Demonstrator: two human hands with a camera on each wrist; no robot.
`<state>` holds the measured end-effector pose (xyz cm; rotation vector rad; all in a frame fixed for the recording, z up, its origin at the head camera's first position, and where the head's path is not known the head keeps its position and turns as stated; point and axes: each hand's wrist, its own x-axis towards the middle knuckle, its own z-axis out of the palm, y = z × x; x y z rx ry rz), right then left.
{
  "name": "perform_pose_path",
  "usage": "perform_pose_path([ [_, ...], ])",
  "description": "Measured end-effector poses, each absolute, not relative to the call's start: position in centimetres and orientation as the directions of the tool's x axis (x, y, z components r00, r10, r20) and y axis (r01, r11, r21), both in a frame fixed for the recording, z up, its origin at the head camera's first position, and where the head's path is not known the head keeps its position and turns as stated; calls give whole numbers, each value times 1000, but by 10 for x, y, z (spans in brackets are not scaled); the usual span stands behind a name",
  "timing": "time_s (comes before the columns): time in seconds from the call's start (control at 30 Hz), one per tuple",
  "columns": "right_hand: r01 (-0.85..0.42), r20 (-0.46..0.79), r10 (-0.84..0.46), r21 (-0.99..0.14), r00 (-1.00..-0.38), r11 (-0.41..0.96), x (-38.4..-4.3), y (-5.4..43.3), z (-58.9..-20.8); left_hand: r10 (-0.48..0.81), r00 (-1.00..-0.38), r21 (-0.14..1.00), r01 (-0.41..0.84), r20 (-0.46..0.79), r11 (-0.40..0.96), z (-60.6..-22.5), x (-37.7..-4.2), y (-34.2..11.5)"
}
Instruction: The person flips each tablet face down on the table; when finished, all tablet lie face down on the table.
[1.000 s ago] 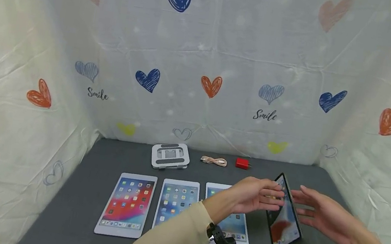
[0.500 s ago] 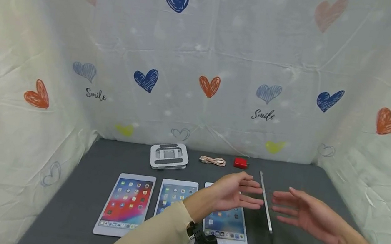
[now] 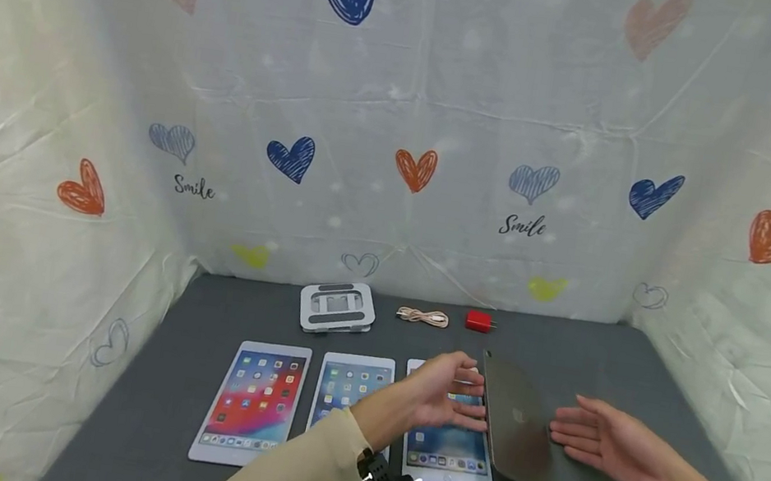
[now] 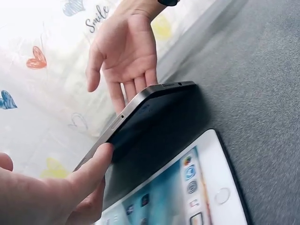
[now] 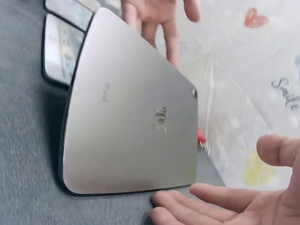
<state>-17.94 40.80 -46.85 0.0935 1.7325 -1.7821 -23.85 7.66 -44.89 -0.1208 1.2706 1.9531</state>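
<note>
Between the two hands a grey tablet leans on edge, its metal back turned to the right and its dark screen to the left. In the right wrist view the back of this grey tablet bears a logo. My left hand has its fingers extended, fingertips at the raised left edge; the left wrist view puts a fingertip of the left hand right at that edge, on the screen side. My right hand, fingers straight and palm facing inward, lies beside the tablet's lower right edge.
White tablets lie face up in a row: one at left, a middle tablet partly behind the left forearm, and a right tablet beside the grey one. Behind are a folded stand, a coiled cable and a red charger.
The grey tablet has turned over from its screen showing, through edge-on, to its back showing, its top leaning left. The left hand has moved left; the right hand has shifted slightly.
</note>
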Motion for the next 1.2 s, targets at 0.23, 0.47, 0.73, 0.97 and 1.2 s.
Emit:
perform_pose_path([
  [0.23,476,-466,-363,-877,-807,68,-177,422,-472,544,-699,727,-652,-464,-217,-465,-236,91],
  [0.47,482,-451,-351,-876,-820,0,-173,437,-474,534,-711,729,-644,-457,-234,-476,-233,106],
  [0.73,481,-465,-306,-877,-831,26,-170,444,-470,546,-694,709,-665,-469,-235,-484,-229,120],
  [0.97,482,-482,-263,-873,-836,70,-169,447,-468,554,-698,740,-642,-454,-203,-482,-231,121],
  [1.2,429,-454,-250,-891,-855,149,-165,447,-464,616,-693,825,-552,-376,-118,-473,-232,98],
])
